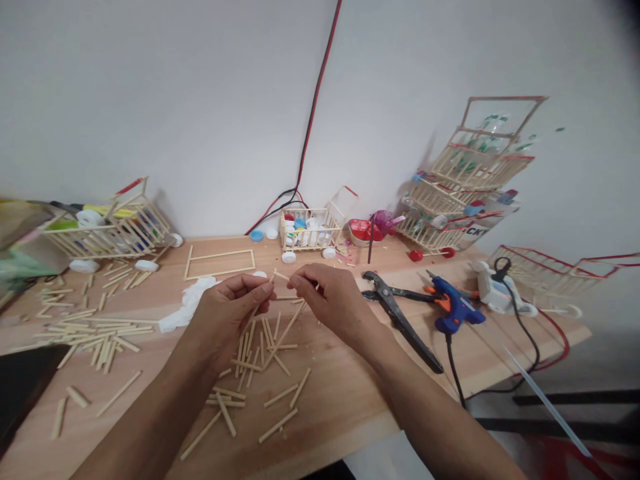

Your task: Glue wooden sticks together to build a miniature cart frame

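Observation:
My left hand [231, 308] and my right hand [327, 295] meet above the middle of the wooden table [350, 393]. Both are pinched on a thin frame of wooden sticks [280, 320] that slants down between them. The fingertips almost touch near the frame's top end. Under the hands lie several loose cut sticks [260, 373] scattered on the wood.
Black shears [400, 313] and a blue glue gun [455, 307] with its cord lie to the right. A rectangular stick frame [220, 262], small stick carts [310, 230] with bottle caps, a bigger cart [107, 230] and stacked carts [470, 180] line the wall. More sticks [85, 330] lie left.

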